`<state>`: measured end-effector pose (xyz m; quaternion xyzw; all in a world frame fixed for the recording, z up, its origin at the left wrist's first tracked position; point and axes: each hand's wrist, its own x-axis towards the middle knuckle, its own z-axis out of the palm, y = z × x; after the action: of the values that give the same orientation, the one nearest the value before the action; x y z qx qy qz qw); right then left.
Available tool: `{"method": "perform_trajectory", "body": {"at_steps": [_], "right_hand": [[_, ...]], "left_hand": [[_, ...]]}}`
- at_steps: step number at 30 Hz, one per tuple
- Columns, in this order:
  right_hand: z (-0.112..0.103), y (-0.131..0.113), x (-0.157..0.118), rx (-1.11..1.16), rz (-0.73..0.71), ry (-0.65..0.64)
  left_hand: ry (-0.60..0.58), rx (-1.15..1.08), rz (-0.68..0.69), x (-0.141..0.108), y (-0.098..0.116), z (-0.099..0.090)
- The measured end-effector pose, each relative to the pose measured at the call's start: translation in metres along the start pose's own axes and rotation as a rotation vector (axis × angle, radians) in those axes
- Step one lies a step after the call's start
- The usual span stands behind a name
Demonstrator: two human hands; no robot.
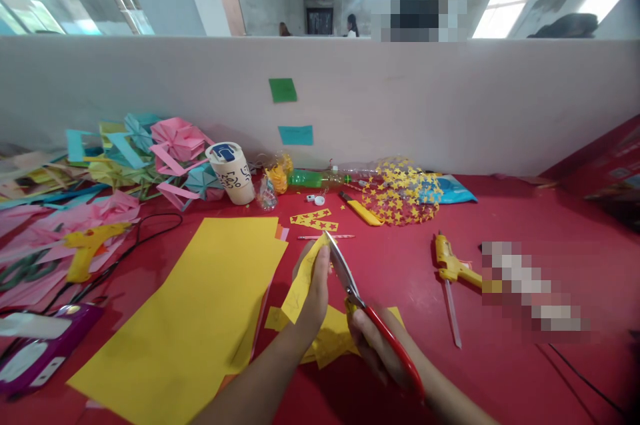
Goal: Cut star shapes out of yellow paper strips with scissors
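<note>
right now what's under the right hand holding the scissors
Yellow paper pieces lie on the red table below the right hand and scissors. The hand and forearm cover part of them, so their full outlines and number can't be seen.

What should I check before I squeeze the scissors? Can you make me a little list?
1. Scissors held in your right hand: ok.
2. Yellow strip held in your left hand, up near the blades: ok.
3. Left fingers well away from the blades: not ok, they look very close to the tips.
4. Big yellow sheet out of the blades' way: ok, it lies left of your hands.
5. Glue gun on the right, apart from your hands: ok.
6. That glue gun cool: cannot tell.
</note>
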<state>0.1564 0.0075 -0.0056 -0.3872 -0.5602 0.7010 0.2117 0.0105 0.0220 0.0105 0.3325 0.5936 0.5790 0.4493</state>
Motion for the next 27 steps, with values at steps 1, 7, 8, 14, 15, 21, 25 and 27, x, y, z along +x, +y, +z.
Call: {"method": "perform_trajectory", "body": {"at_steps": [1,7,8,14,15,21,25,27], "right_hand": [[0.000,-0.001,0.000,0.000,0.002,0.001],[0.001,-0.008,-0.002,-0.008,-0.025,-0.003],[0.000,-0.009,-0.002,-0.017,-0.019,-0.004],[-0.005,-0.012,-0.004,-0.082,0.027,-0.013],[-0.006,-0.012,-0.004,-0.087,0.022,-0.011],[-0.009,-0.013,-0.004,-0.073,0.010,-0.010],[-0.009,-0.014,-0.002,-0.074,0.059,0.007],[-0.010,-0.015,-0.002,-0.088,0.078,0.027]], "left_hand": [[0.038,-0.001,-0.007,-0.001,0.003,0.001],[0.114,0.003,-0.005,-0.004,0.014,0.005],[0.114,0.004,-0.015,-0.004,0.015,0.005],[0.072,0.040,-0.080,-0.002,0.015,-0.003],[0.080,0.058,-0.090,-0.001,0.014,-0.005],[0.160,-0.045,0.087,0.008,0.002,-0.010],[0.154,-0.196,0.106,0.013,-0.001,-0.010],[0.113,-0.269,0.105,0.015,0.002,-0.012]]}}
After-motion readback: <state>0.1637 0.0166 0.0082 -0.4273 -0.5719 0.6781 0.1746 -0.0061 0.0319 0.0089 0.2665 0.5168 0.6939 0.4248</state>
